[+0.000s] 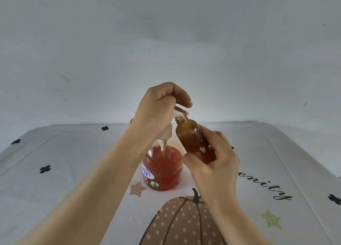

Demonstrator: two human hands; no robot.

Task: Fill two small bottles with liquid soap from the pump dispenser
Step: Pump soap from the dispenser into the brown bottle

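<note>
A clear pump dispenser (162,168) holding orange-red liquid soap stands on the table in the middle of the head view. My left hand (156,110) rests on top of its white pump head, fingers curled over the nozzle. My right hand (214,163) grips a small amber bottle (190,135) by its lower part. The bottle is tilted, uncapped, with its threaded mouth right under the nozzle tip. Orange soap shows in the bottle's lower part. A second small bottle is not in sight.
The table (73,171) wears a white cloth printed with black flowers, stars, a dotted pumpkin (177,222) and script lettering. A plain pale wall (166,41) stands just behind the table's far edge.
</note>
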